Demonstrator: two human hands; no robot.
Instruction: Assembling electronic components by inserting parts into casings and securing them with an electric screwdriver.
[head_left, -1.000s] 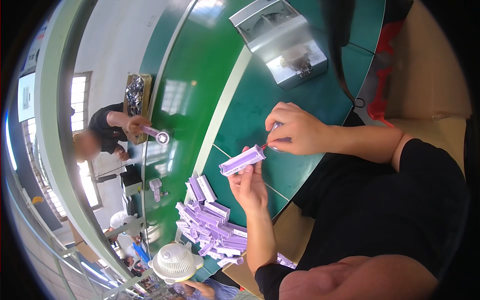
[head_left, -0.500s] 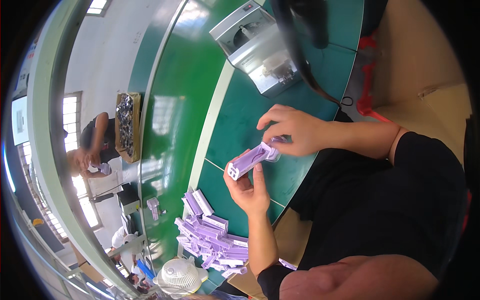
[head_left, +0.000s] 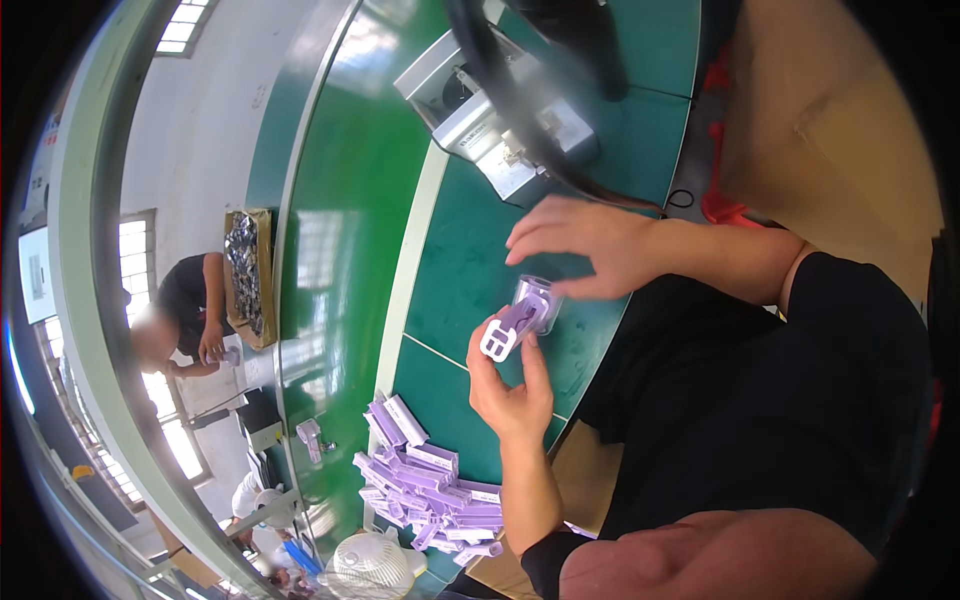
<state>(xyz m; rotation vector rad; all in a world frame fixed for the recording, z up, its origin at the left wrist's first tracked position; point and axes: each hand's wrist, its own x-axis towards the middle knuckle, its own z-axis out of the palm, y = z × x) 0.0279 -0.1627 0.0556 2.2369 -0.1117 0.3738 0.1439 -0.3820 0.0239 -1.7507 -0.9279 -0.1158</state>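
Observation:
My left hand [head_left: 512,402] holds a lilac plastic housing [head_left: 520,320] from below, thumb on one side and fingers on the other. A white end with cut-out slots tips toward the view, and a rounded, partly see-through section forms the far end. Inside the open channel a dark, thin curved line shows, too small to identify. Beside that rounded section hovers my right hand [head_left: 605,248], its fingers stretched apart and nothing visible in them. Its thumb is close to the housing's edge; whether they touch is unclear. A pile of similar lilac housings [head_left: 430,485] lies on the green table to the left.
A grey metal bench machine [head_left: 510,180] stands at the top, partly crossed by a blurred dark hose [head_left: 490,70]. A white fan [head_left: 370,568] is at the bottom left. Across the shiny green surface [head_left: 340,250] a person sits near a box of dark parts [head_left: 265,290].
My right hand has drawn back from the housing, and its fingers have spread. The housing has tilted, turning its white end more toward the view. The view has shifted slightly.

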